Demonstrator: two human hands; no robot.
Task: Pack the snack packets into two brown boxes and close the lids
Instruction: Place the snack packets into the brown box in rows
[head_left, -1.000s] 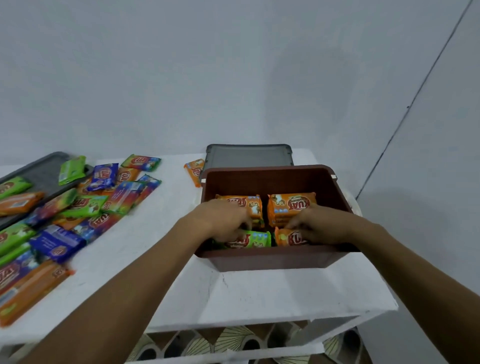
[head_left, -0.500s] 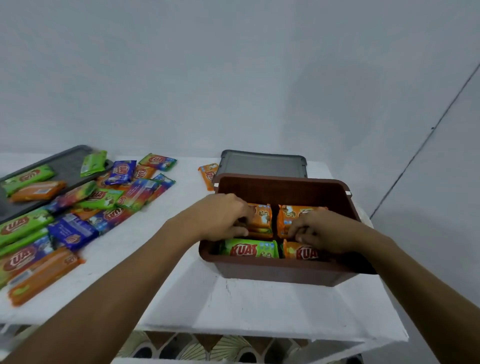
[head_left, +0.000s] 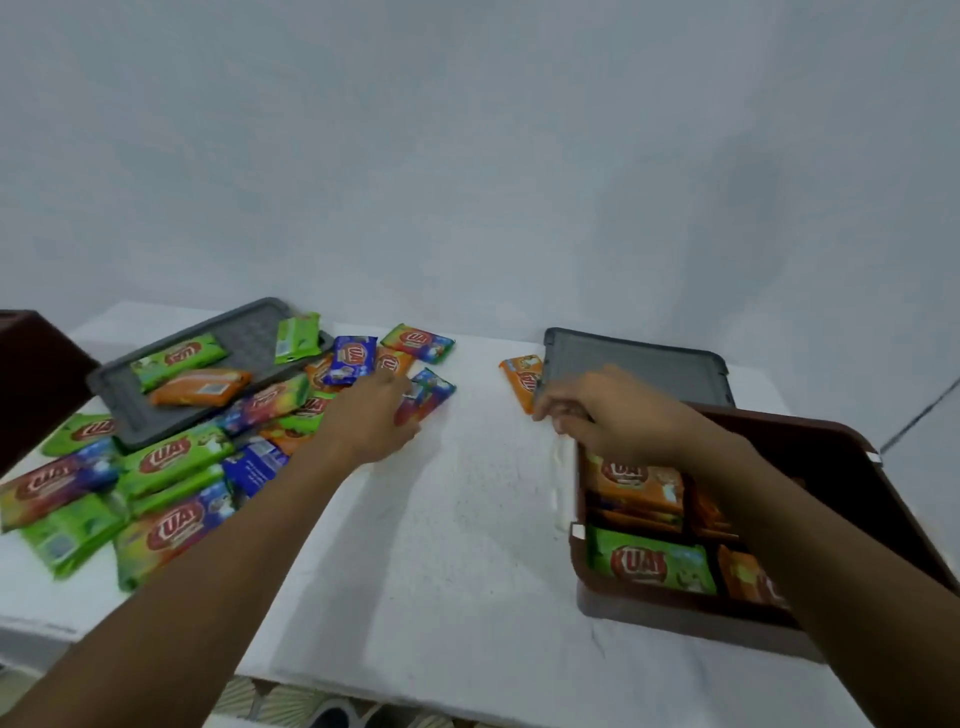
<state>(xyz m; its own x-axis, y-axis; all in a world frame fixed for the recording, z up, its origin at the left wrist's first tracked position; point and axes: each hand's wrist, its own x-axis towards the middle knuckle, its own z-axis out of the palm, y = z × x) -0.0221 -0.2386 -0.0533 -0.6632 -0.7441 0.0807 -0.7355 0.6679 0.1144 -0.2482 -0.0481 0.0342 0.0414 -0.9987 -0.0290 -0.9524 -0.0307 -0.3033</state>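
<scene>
My left hand (head_left: 371, 421) reaches straight, unclenched fingers over a multicoloured packet (head_left: 432, 397) at the pile's (head_left: 171, 462) right edge, toward the table's (head_left: 467, 519) far edge. My right hand (head_left: 613, 415) curls over the brown box's (head_left: 675, 618) far-left corner, and I can't tell whether it grips anything. I'd worry the slick wrapper slips and scatters its neighbours.

From here I see the right forearm (head_left: 831, 545) covering the right side of the open reddish-brown plastic box (head_left: 675, 618), so the orange snack packets (head_left: 743, 577) there are partly hidden. The right hand (head_left: 608, 415) is smeared and I cannot read its grip. The left hand (head_left: 371, 415) hides its own fingertips. The left edge crops a dark brown box (head_left: 36, 374).
</scene>
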